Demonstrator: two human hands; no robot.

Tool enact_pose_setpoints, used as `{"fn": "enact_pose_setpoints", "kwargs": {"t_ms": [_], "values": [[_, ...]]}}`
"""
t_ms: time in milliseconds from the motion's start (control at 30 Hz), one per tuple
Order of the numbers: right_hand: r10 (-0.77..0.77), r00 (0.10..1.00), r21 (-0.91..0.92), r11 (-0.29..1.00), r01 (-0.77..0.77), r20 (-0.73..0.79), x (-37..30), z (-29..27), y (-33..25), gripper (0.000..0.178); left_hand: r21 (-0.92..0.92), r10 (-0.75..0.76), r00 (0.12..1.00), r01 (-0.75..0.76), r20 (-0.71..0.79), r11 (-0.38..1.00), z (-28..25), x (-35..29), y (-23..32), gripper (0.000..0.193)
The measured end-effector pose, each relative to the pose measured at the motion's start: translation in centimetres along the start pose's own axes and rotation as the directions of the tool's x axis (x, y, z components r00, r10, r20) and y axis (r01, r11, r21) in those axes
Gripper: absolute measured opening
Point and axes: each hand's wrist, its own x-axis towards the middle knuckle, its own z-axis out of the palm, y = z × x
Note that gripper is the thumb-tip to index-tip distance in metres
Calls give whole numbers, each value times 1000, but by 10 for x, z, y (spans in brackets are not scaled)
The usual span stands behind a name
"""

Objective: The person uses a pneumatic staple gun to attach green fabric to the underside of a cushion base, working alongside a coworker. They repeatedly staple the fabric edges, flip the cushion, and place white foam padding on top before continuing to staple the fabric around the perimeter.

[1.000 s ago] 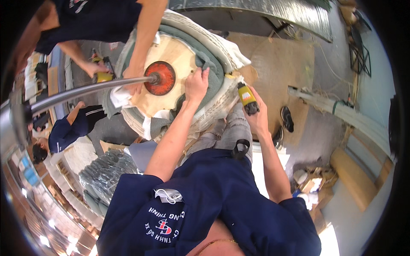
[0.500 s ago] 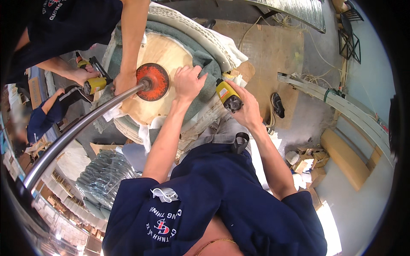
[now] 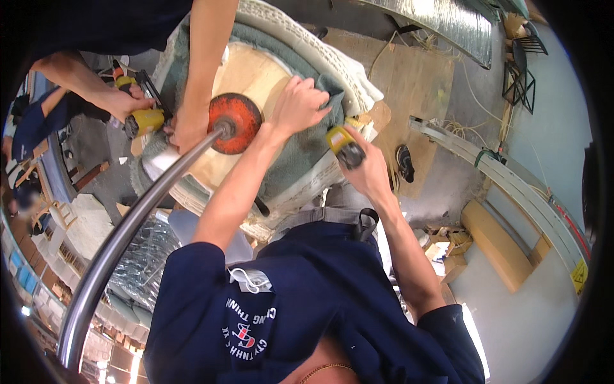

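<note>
Left hand (image 3: 298, 104) at green fabric (image 3: 310, 142), right hand (image 3: 367, 168) around yellow-black tool (image 3: 339, 139)

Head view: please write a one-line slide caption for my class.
Left hand at grey-green fabric near an orange disc, right hand holding a yellow-and-black tool.

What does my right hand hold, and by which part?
Your right hand holds a yellow, black-capped staple gun, by what seems its handle, mostly hidden behind the hand.
</note>
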Motion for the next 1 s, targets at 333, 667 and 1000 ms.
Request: {"fn": "enact_pose_setpoints", "kwargs": {"t_ms": [333, 667, 1000], "values": [[150, 988, 80, 986, -147, -46, 7, 23, 1, 60, -26, -19, 995, 16, -94, 1000, 17, 1, -24, 30], [34, 998, 140, 990, -27, -46, 5, 23, 0, 59, 13, -94, 982, 97, -161, 995, 25, -1, -21, 31], [-21, 1000, -118, 993, 22, 15, 22, 14, -26, 62, -104, -293, 924, 276, -246, 956, 7, 3, -23, 33]]}}
